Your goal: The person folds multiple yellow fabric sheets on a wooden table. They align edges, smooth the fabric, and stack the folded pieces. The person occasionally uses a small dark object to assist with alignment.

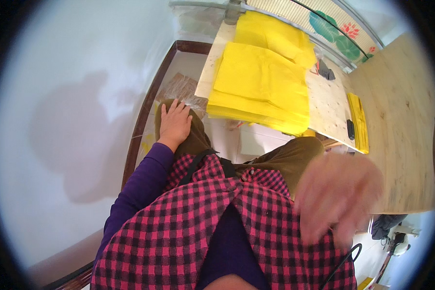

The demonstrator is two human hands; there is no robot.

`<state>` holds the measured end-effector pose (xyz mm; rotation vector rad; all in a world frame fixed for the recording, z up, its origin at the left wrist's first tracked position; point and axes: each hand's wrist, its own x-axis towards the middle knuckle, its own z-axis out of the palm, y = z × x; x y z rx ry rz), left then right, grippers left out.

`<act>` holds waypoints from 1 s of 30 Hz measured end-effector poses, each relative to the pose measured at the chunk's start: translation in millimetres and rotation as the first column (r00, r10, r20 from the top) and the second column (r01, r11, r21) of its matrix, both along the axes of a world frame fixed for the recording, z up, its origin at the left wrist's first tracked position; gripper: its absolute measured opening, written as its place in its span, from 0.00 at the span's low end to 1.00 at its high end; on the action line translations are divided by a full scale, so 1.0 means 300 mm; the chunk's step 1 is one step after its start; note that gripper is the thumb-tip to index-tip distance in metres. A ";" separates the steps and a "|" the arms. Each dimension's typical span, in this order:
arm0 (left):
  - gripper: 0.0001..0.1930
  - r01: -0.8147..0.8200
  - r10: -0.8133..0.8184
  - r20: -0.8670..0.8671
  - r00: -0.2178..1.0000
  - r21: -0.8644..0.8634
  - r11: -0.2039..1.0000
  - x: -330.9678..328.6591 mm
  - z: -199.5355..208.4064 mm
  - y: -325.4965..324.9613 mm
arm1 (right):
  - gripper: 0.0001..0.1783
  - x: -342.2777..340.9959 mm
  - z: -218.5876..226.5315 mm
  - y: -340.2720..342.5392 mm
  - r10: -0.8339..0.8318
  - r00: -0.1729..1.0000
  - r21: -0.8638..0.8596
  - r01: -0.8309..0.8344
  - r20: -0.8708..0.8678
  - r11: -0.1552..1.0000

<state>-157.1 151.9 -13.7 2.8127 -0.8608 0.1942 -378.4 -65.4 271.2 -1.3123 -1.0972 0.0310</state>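
My left hand (pixel 174 123) lies flat on my left knee, on olive-brown trousers (pixel 195 137), with the fingers spread and nothing in it. Close to the camera, my right hand (pixel 337 194) is a motion-blurred shape over my right thigh; its fingers look spread and I see nothing held in it. I wear a red-and-black checked apron (pixel 193 227) over purple sleeves. A stack of yellow sheets (pixel 261 87) lies on the pale wooden table (pixel 328 108) ahead of my knees, out of reach of both hands.
A narrow folded yellow strip (pixel 359 122) and a small black object (pixel 351 129) lie at the table's right edge. A large plywood board (pixel 401 121) stands at the right. A white wall with a dark skirting board (pixel 147 104) runs along the left. A black cable (pixel 345 261) hangs at the lower right.
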 end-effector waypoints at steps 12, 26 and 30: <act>0.20 0.018 0.001 0.085 0.996 -0.223 0.975 0.026 0.024 -0.028 | 0.10 -0.174 -0.024 0.030 -0.244 0.955 0.448 0.146 0.170 0.882; 0.19 0.451 -0.472 0.088 0.877 -0.487 0.748 0.167 0.304 -0.374 | 0.09 -0.054 -0.281 -0.435 -0.548 0.812 0.279 0.584 -0.201 0.762; 0.18 0.596 -0.630 0.035 0.775 -0.369 0.713 0.242 0.322 -0.578 | 0.10 0.035 -0.372 -0.513 -0.802 0.439 -0.022 0.872 -0.405 0.488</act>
